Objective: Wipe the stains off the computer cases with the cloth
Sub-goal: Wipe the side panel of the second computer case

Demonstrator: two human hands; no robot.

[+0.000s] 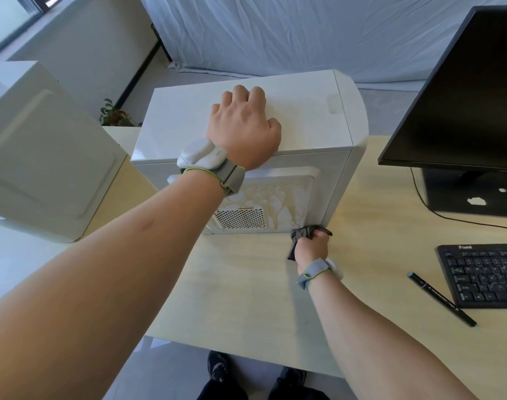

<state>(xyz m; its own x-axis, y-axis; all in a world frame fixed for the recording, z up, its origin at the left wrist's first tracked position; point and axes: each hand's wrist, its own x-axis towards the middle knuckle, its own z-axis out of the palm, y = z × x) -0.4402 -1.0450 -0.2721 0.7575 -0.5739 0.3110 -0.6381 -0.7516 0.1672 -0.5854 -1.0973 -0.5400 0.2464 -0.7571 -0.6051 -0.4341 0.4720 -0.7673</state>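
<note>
While left hand [242,129] presses the stained case [313,116] top, fingers curled | right hand [311,245] grips cloth [303,232] at its base

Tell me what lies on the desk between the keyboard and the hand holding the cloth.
In the head view, a black pen lies left of the keyboard; between it and the right hand gripping the cloth is bare desk.
</note>
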